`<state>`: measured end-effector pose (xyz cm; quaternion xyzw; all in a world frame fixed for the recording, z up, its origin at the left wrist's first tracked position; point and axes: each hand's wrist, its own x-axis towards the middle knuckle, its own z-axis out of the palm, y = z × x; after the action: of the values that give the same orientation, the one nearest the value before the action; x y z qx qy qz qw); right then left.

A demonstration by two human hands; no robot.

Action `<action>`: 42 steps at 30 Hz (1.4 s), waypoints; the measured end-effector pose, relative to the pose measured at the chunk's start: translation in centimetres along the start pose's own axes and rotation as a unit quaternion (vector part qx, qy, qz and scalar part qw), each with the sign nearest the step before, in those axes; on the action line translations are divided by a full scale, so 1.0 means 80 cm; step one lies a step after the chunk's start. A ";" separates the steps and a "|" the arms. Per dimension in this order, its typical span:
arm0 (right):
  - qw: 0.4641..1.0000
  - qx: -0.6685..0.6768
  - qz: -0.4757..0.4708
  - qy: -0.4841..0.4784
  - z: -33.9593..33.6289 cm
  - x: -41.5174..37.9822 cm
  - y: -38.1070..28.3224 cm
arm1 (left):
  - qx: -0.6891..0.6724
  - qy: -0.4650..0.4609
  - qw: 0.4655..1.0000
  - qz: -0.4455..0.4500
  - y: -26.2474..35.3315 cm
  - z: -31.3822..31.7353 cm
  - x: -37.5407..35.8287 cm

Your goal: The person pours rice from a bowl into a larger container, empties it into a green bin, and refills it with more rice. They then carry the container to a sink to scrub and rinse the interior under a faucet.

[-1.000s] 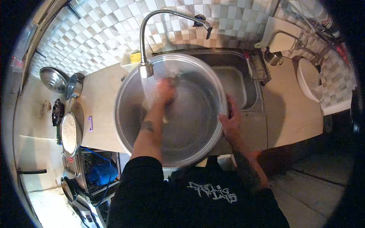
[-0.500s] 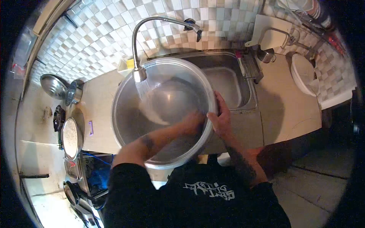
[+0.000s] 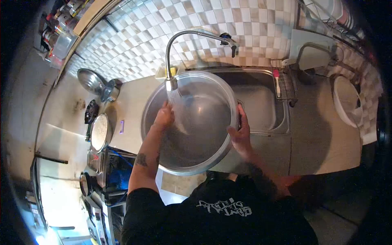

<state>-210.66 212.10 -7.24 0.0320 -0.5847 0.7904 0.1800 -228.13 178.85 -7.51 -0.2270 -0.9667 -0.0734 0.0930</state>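
A large metal basin (image 3: 196, 161) stands tilted over the counter and the left part of the steel sink (image 3: 261, 108). Water sprays into it from the faucet head (image 3: 171, 84) on a curved flexible hose. My left hand (image 3: 164, 117) is inside the basin near its left wall, beside the spray, with its fingers curled; whatever they hold, if anything, is hidden. My right hand (image 3: 241, 132) grips the basin's right rim, thumb on the near side and fingers along the outside.
A yellow sponge (image 3: 173, 71) sits behind the basin. Left are metal bowls (image 3: 90, 81), a round pan (image 3: 100, 132) and a purple item (image 3: 122, 126). A red brush (image 3: 277, 81) lies on the rack right of the sink; a white basin (image 3: 347, 102) leans farther right.
My left hand has moved from the basin's right side to its left wall. My right hand stays on the rim. The view has shifted, so the scene sits farther right.
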 end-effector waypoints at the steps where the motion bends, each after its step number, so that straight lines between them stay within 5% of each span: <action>1: 1.000 0.007 0.005 -0.005 0.001 0.000 -0.003 | -0.053 0.069 0.996 -0.023 0.028 -0.026 -0.002; 4: 0.999 0.013 0.023 -0.021 0.002 0.006 -0.011 | -0.214 0.119 0.964 -0.105 0.109 -0.108 -0.017; 7: 0.998 0.014 0.046 -0.034 0.000 0.005 -0.015 | -0.125 0.074 0.965 -0.216 0.156 -0.137 -0.042; 8: 0.998 0.027 0.043 -0.035 0.000 0.005 -0.010 | -0.199 -0.004 0.947 -0.253 0.164 -0.137 -0.058; 11: 0.999 0.030 -0.014 -0.044 -0.002 0.009 -0.005 | 0.001 -0.130 0.980 -0.151 0.148 -0.145 -0.082; 13: 0.999 0.007 -0.035 -0.041 -0.002 0.007 -0.005 | 0.083 0.153 0.984 -0.032 0.054 -0.103 -0.111; 15: 0.998 -0.034 -0.031 -0.041 -0.006 0.004 -0.007 | 0.186 0.213 0.943 -0.174 0.011 -0.110 -0.141; 17: 0.998 -0.035 0.000 -0.044 -0.008 0.004 -0.022 | 0.184 0.166 0.909 -0.336 -0.088 -0.060 -0.181; 19: 0.999 -0.027 0.018 -0.026 -0.005 0.019 -0.007 | -0.168 -0.065 0.897 -0.403 -0.122 -0.082 -0.175; 20: 0.999 -0.025 0.027 -0.023 -0.020 0.037 0.030 | -0.304 0.000 0.844 -0.442 -0.096 -0.090 -0.176; 22: 0.994 -0.005 0.112 -0.002 -0.030 0.054 -0.007 | -0.257 0.114 0.932 -0.230 -0.095 -0.137 -0.173; 24: 0.968 0.098 0.219 -0.069 -0.045 0.074 0.007 | -0.464 0.170 0.844 -0.206 -0.054 -0.208 -0.145; 25: 0.946 0.148 0.270 -0.103 -0.053 0.075 0.022 | -0.662 0.160 0.673 -0.288 -0.005 -0.260 -0.112; 27: 0.956 0.172 0.206 -0.115 -0.046 0.069 0.079 | -0.657 0.177 0.699 -0.219 0.108 -0.336 -0.062; 29: 0.905 0.233 0.339 -0.112 -0.024 0.088 0.065 | -0.652 0.060 0.738 -0.165 0.140 -0.377 -0.037; 33: 0.960 0.108 0.258 -0.033 -0.019 0.114 0.155 | -0.600 0.014 0.788 -0.135 0.235 -0.389 0.020; 37: 0.874 0.295 0.385 0.007 -0.018 0.128 0.162 | -0.563 -0.010 0.818 -0.116 0.305 -0.371 0.076; 42: 0.833 0.436 0.338 0.041 -0.023 0.136 0.201 | -0.502 -0.069 0.851 -0.140 0.353 -0.346 0.148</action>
<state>-225.71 212.44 -19.64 -0.1250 -0.1455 0.9755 -0.1077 -221.73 203.84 24.77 -0.1092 -0.8238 -0.5449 -0.1121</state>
